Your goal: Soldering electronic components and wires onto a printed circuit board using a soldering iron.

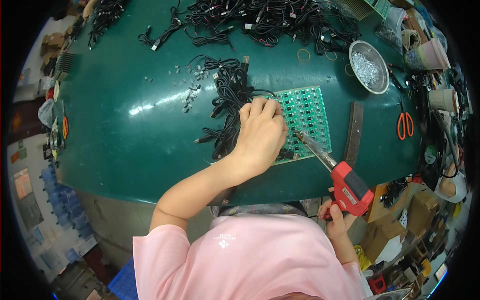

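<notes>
Soldering gun (351,189) fills your right hand (338,220), fingers curled round its grip, tip at the circuit board (314,107) right of the black cables (231,82). Your left hand (262,131) bunches its fingers there; what they pinch is hidden.

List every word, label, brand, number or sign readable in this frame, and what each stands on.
Pink shirt: small white lettering and an emblem on the chest; wording not copied.
Red soldering gun: pale label on its side, too small to read surely.
Green circuit board: pale markings, too small to read.
Round green label on a black item, right side: too blurred.
</notes>
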Demonstrator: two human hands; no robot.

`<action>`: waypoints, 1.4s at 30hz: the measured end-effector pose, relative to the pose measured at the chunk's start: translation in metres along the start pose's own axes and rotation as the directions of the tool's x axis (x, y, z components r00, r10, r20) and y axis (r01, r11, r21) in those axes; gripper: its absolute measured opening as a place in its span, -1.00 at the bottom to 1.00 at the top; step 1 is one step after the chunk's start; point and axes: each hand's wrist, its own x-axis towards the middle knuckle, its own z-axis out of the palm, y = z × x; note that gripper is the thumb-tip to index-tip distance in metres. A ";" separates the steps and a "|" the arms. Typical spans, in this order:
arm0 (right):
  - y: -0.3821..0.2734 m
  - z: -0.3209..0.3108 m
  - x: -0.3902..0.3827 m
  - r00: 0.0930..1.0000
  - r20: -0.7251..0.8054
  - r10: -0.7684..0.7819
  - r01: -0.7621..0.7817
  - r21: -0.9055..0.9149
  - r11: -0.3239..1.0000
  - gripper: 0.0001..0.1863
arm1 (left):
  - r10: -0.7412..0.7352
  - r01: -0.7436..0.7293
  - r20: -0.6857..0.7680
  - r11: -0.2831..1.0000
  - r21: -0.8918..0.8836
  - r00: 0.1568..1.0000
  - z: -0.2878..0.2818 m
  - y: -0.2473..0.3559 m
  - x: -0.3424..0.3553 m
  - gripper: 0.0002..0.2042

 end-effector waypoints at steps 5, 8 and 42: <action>0.008 -0.004 -0.005 0.999 0.020 0.044 -0.044 0.003 0.999 -0.57 | 0.000 0.000 0.003 1.000 -0.008 1.000 0.000 0.000 0.001 -0.90; 0.009 -0.003 -0.004 0.999 0.031 0.034 -0.034 0.024 0.999 -0.60 | -0.004 0.004 0.000 1.000 -0.001 1.000 0.001 0.001 0.001 -0.90; -0.068 -0.020 0.116 0.829 -0.318 -0.461 0.360 -0.328 0.873 -0.63 | 0.048 -0.051 0.041 0.996 0.077 0.998 -0.003 0.005 -0.013 -0.83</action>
